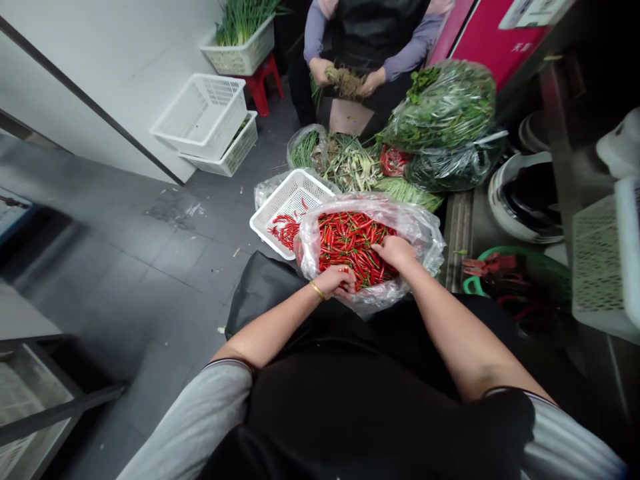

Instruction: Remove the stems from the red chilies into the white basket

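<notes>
A clear plastic bag (425, 230) full of red chili peppers (350, 237) rests on my lap. My left hand (337, 280), with a gold bangle at the wrist, is curled shut on a few chilies at the bag's near edge. My right hand (395, 252) reaches into the bag, its fingers closed among the chilies. A white slotted basket (285, 200) with some red chilies in it lies on the floor just left of the bag.
Across from me a person (370, 40) holds a rooted bunch of greens. Bags of greens (445, 107) and scallions (350, 163) lie between us. White baskets (205, 117) stand stacked at the wall, a green basin (505, 257) at right, a metal rack (45, 400) at lower left.
</notes>
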Motion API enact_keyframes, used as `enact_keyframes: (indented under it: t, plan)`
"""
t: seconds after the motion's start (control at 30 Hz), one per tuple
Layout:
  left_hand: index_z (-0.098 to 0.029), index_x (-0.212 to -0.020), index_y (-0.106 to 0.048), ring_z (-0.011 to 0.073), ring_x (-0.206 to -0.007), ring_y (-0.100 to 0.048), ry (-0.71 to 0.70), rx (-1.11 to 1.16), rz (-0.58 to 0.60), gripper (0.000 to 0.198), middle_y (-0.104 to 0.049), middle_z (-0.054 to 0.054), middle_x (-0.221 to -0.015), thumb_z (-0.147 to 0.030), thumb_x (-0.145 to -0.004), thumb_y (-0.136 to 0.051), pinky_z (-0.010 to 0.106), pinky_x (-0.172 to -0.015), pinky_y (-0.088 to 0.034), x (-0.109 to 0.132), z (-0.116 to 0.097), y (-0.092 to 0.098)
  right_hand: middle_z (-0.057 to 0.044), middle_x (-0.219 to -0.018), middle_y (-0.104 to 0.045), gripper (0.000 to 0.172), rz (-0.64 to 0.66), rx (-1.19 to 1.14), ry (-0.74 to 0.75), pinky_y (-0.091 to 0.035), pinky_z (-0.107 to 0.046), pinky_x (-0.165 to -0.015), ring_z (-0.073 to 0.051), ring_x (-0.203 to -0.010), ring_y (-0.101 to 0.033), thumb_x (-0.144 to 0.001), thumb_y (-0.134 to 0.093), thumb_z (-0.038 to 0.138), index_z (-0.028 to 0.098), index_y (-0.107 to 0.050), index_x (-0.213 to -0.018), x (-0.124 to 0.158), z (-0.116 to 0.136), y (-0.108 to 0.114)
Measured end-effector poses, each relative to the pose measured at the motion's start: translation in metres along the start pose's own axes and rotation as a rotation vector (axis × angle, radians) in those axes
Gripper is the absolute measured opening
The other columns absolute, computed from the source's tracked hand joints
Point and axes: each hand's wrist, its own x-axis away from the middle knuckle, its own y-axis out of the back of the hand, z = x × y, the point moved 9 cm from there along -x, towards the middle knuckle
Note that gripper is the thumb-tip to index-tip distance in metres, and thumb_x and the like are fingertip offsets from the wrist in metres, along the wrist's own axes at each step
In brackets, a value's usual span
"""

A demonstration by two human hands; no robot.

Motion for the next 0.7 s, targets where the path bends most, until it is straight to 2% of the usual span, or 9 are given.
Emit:
enact_keyframes:
  t: [0.07, 0.1, 0.17, 0.23, 0.27, 0.37, 0.5, 0.6, 0.7]
  plan:
    - [-0.014, -0.071, -0.050, 0.0050, -0.037, -0.038, -0.092, -0.057, -0.098, 0.005, -0.041, -0.008, -0.047, -0.014, -0.076, -0.052, 0.020, -0.045, -0.043, -0.001, -0.013, 0.014, -0.011, -0.091, -0.070, 0.027, 0.046, -0.041, 0.048, -0.036, -0.029, -0.061, -0.023, -0.081, -0.063, -0.087, -0.053, 0.039, 0.016, -0.068, -0.086, -0.004, 0.001, -0.002]
    - [-0.015, -0.072, -0.051, 0.0048, -0.037, -0.037, -0.161, -0.118, -0.156, 0.006, -0.040, -0.008, -0.048, -0.016, -0.078, -0.052, 0.020, -0.047, -0.043, -0.001, -0.023, 0.020, -0.009, -0.086, -0.070, 0.024, 0.031, -0.065, 0.072, -0.036, -0.029, -0.061, -0.021, -0.079, -0.062, -0.086, -0.053, 0.037, 0.017, -0.066, -0.083, 0.000, 0.000, 0.000]
    - [-0.014, -0.078, -0.057, 0.0075, -0.050, -0.050, -0.344, -0.312, -0.266, 0.007, -0.055, -0.003, -0.060, -0.019, -0.080, -0.052, 0.023, -0.061, -0.049, 0.003, -0.045, 0.028, -0.007, -0.077, -0.068, 0.023, -0.040, -0.109, 0.100, -0.034, -0.029, -0.059, -0.021, -0.072, -0.061, -0.085, -0.052, 0.038, 0.020, -0.063, -0.076, 0.016, -0.004, 0.008]
    - [-0.015, -0.094, -0.062, 0.0131, -0.082, -0.063, -0.529, -0.560, -0.322, 0.016, -0.068, 0.004, -0.092, -0.019, -0.083, -0.051, 0.028, -0.086, -0.049, 0.009, -0.063, 0.022, -0.005, -0.070, -0.065, 0.025, -0.122, -0.163, 0.129, -0.033, -0.029, -0.057, -0.020, -0.066, -0.058, -0.084, -0.051, 0.042, 0.021, -0.059, -0.072, 0.038, -0.008, 0.017]
    - [-0.016, -0.105, -0.062, 0.0155, -0.097, -0.063, -0.593, -0.676, -0.319, 0.025, -0.067, 0.006, -0.109, -0.020, -0.085, -0.049, 0.030, -0.096, -0.045, 0.010, -0.067, 0.015, -0.004, -0.068, -0.064, 0.026, -0.148, -0.204, 0.152, -0.033, -0.029, -0.057, -0.019, -0.064, -0.057, -0.084, -0.051, 0.042, 0.021, -0.057, -0.070, 0.049, -0.008, 0.020]
    - [-0.018, -0.129, -0.052, 0.0184, -0.114, -0.058, -0.650, -0.928, -0.266, 0.041, -0.058, 0.009, -0.131, -0.024, -0.089, -0.046, 0.032, -0.104, -0.040, 0.009, -0.067, -0.003, -0.002, -0.063, -0.059, 0.027, -0.134, -0.403, 0.260, -0.035, -0.027, -0.059, -0.017, -0.060, -0.054, -0.083, -0.051, 0.043, 0.022, -0.051, -0.067, 0.070, -0.001, 0.023]
    - [-0.016, -0.111, -0.062, 0.0182, -0.097, -0.064, -0.571, -1.161, -0.194, 0.030, -0.069, 0.008, -0.107, -0.031, -0.090, -0.048, 0.028, -0.088, -0.046, 0.007, -0.058, -0.013, 0.001, -0.062, -0.055, 0.031, 0.018, -0.652, 0.412, -0.038, -0.026, -0.058, -0.014, -0.057, -0.050, -0.085, -0.049, 0.049, 0.021, -0.050, -0.069, 0.087, 0.019, 0.014]
    - [-0.016, -0.093, -0.066, 0.0154, -0.080, -0.064, -0.528, -1.293, -0.048, 0.028, -0.070, 0.006, -0.087, -0.036, -0.092, -0.046, 0.023, -0.074, -0.045, 0.014, -0.043, -0.022, 0.001, -0.062, -0.054, 0.034, 0.088, -0.661, 0.500, -0.037, -0.026, -0.058, -0.014, -0.058, -0.050, -0.089, -0.042, 0.049, 0.021, -0.049, -0.070, 0.105, 0.033, 0.000]
    - [-0.018, -0.089, -0.068, 0.0155, -0.073, -0.063, -0.455, -1.454, 0.102, 0.028, -0.069, 0.005, -0.079, -0.039, -0.090, -0.050, 0.023, -0.066, -0.042, 0.025, -0.015, -0.033, 0.001, -0.059, -0.050, 0.038, 0.117, -0.621, 0.570, -0.035, -0.027, -0.058, -0.014, -0.058, -0.049, -0.091, -0.038, 0.047, 0.021, -0.046, -0.064, 0.129, 0.042, -0.016]
